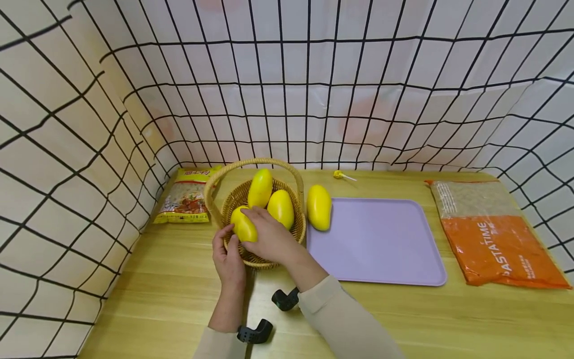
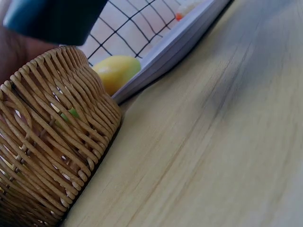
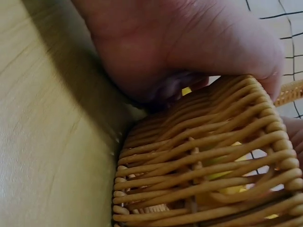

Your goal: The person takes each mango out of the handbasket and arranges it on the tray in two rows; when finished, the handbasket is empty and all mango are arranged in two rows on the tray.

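In the head view, a wicker basket [image 1: 264,266] with an arched handle stands on the table with three yellow mangoes in it. My right hand [image 1: 270,237] reaches over the near rim and grips the front-left mango [image 1: 243,224]. Beyond it lie an upper mango [image 1: 260,187] and a right-hand mango [image 1: 281,208]. At the basket's left front, my left hand [image 1: 229,262] holds the rim, its thumb and fingertips close beside the gripped mango. The right wrist view shows the right hand [image 3: 189,47] over the woven wall [image 3: 213,156], which hides most of the fruit.
A fourth mango [image 1: 319,207] lies at the left edge of a lilac tray [image 1: 381,244]. Behind the tray is a yellow lollipop [image 1: 338,174]. An orange pasta bag [image 1: 498,239] lies far right, a yellow food packet [image 1: 186,195] left of the basket. Black wire mesh [image 1: 309,85] encloses the table.
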Motion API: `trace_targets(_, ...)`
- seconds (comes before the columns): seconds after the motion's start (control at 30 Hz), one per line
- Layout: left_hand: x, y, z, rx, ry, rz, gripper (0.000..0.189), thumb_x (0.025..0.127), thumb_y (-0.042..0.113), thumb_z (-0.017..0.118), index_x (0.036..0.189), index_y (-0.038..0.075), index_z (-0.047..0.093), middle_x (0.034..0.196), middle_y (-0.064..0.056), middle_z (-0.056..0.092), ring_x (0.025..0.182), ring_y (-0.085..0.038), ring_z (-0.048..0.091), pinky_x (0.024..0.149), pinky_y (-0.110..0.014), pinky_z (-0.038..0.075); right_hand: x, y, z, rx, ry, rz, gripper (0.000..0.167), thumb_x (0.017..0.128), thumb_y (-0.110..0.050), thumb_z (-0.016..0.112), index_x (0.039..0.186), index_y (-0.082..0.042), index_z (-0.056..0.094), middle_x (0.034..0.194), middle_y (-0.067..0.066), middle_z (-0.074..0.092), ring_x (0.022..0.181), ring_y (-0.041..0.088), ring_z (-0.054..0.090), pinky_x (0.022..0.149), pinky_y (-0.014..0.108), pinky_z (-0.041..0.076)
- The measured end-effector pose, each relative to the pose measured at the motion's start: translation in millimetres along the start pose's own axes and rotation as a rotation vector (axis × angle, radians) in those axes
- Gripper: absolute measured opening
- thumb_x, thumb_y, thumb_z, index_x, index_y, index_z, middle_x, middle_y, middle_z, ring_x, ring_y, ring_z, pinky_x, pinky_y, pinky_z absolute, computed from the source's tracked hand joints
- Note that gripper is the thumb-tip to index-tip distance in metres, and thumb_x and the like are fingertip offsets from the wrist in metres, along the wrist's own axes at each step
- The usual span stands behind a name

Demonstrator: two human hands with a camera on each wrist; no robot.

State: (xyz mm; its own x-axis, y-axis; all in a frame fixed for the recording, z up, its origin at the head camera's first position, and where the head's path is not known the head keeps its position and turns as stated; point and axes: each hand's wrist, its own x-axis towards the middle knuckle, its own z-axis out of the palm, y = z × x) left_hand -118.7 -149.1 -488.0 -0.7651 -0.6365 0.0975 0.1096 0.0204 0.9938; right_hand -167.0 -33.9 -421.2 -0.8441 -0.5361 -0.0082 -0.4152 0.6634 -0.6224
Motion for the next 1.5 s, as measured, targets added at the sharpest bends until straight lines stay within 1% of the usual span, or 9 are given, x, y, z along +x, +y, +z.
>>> trace_targets(0.13,-0.2,0.1,0.4,0.004,-0.002,0.008,0.027,0.097,0.005,0.054,0.121,-0.001,0.065,0.134,-0.012,0.060,0.136,-0.018,0.046,0.113,-0.031,0.031,4.0,2,3,-0.002,0.001,0.024,0.081,0.091,-0.035,0.075,0.160,-0.020,0.035,0.164,0.014,0.035,0.144,0.034,0.046,0.115,0.049,0.043)
trace_targets(0.23,0.1,0.0,0.3,0.005,-0.006,0.009,0.027,0.097,0.006,0.054,0.121,0.000,0.065,0.135,-0.013,0.059,0.137,-0.019,0.045,0.114,-0.034,0.030,7.6,4,6,-0.011,0.008,0.027,0.082,0.091,-0.036,0.074,0.161,-0.019,0.034,0.164,0.013,0.036,0.144,0.033,0.047,0.115,0.048,0.043)
trace_targets(0.4,0.6,0.5,0.0,-0.001,-0.013,0.011,0.027,0.096,0.006,0.054,0.120,0.000,0.065,0.136,-0.014,0.059,0.139,-0.020,0.044,0.118,-0.040,0.028,12.1,7,11,-0.046,0.029,0.010,0.082,0.091,-0.037,0.073,0.160,-0.017,0.034,0.162,0.013,0.040,0.144,0.031,0.047,0.115,0.045,0.043)
trace_targets(0.47,0.6,0.6,0.3,0.000,-0.013,0.010,0.027,0.096,0.006,0.053,0.120,-0.001,0.064,0.135,-0.013,0.059,0.138,-0.020,0.045,0.117,-0.039,0.028,12.7,8,12,-0.059,0.034,0.008,0.081,0.091,-0.037,0.073,0.160,-0.017,0.035,0.161,0.013,0.040,0.143,0.030,0.047,0.115,0.045,0.043)
trace_targets(0.67,0.4,1.2,1.3,0.003,-0.006,0.011,0.027,0.097,0.005,0.053,0.120,-0.001,0.064,0.132,-0.012,0.060,0.134,-0.015,0.046,0.112,-0.029,0.030,12.6,8,13,-0.083,0.037,0.000,0.081,0.092,-0.038,0.073,0.160,-0.016,0.036,0.160,0.014,0.042,0.142,0.030,0.049,0.114,0.044,0.044)
trace_targets(0.77,0.6,1.0,1.5,0.000,-0.006,0.010,0.027,0.097,0.005,0.053,0.120,-0.001,0.064,0.132,-0.010,0.059,0.133,-0.013,0.046,0.111,-0.027,0.031,12.5,7,12,-0.088,0.037,-0.004,0.080,0.092,-0.039,0.073,0.159,-0.015,0.037,0.159,0.013,0.043,0.142,0.029,0.048,0.115,0.043,0.044)
trace_targets(1.0,0.9,-0.7,1.0,0.005,-0.002,0.004,0.027,0.096,0.005,0.053,0.121,-0.001,0.064,0.132,-0.010,0.059,0.133,-0.013,0.046,0.111,-0.027,0.031,13.1,7,13,-0.107,0.035,-0.004,0.074,0.092,-0.039,0.072,0.156,-0.014,0.043,0.157,0.010,0.047,0.141,0.026,0.050,0.114,0.041,0.044)
trace_targets(1.27,0.6,-1.0,1.2,-0.003,0.000,0.009,0.027,0.097,0.004,0.053,0.121,-0.002,0.064,0.132,-0.011,0.059,0.133,-0.013,0.046,0.112,-0.028,0.030,12.7,7,13,-0.099,0.030,0.010,0.074,0.092,-0.038,0.072,0.156,-0.015,0.043,0.157,0.010,0.047,0.140,0.027,0.051,0.113,0.043,0.045)
trace_targets(1.5,0.1,0.2,1.4,-0.005,0.000,0.009,0.028,0.097,0.004,0.053,0.121,-0.002,0.064,0.133,-0.011,0.059,0.134,-0.013,0.045,0.113,-0.029,0.030,13.2,7,14,-0.098,0.031,0.004,0.073,0.092,-0.037,0.073,0.155,-0.016,0.044,0.157,0.010,0.047,0.140,0.027,0.051,0.113,0.043,0.045)
